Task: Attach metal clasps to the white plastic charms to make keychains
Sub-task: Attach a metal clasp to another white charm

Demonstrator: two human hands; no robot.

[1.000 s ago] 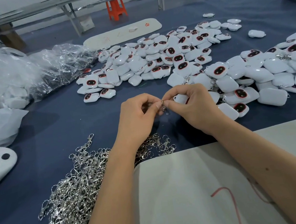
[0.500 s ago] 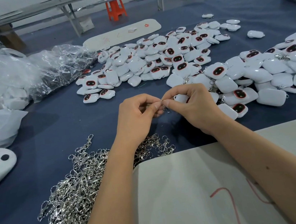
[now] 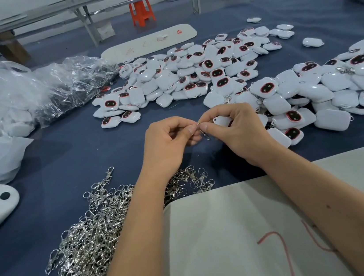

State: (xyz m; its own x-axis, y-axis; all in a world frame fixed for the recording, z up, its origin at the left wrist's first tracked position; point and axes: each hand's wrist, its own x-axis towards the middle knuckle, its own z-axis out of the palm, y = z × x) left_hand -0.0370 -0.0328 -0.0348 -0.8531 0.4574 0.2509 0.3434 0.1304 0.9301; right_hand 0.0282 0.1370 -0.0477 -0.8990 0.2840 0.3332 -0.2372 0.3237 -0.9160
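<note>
Left hand [image 3: 168, 143] and right hand [image 3: 237, 128] pinch clasp [image 3: 203, 132]; charm [image 3: 220, 120] tucked at right hand's 12 o'clock. Ring tiny, could slip, drop.

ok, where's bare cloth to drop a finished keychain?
Free: the blue cloth between the left hand, the clasp heap and the bags. Also a narrow strip between the right-side charms and the white sheet. Crowded: the far charm pile.
</note>
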